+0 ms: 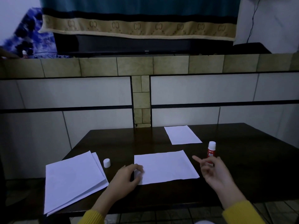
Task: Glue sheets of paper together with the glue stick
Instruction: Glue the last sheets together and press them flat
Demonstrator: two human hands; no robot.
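We see the glue stick (211, 151) standing upright on the dark worktop (242, 167), long axis vertical, white end up, just right of the middle sheet (166, 166) and nearer us than the far sheet (182, 134). Its white cap (107, 162) stands apart, between the middle sheet and the stack of sheets (72, 180) at the left. The middle sheet lies with its long axis running left to right. Our left hand (127, 177) rests curled on that sheet's left edge, fingers pressing it down. Our right hand (213, 172) hovers loosely open in front of the glue stick's base, gripping nothing, forefinger pointing left over the sheet's right edge. The stack overhangs the worktop's near left edge. Bare worktop lies open to the right of the glue stick and between the sheets.
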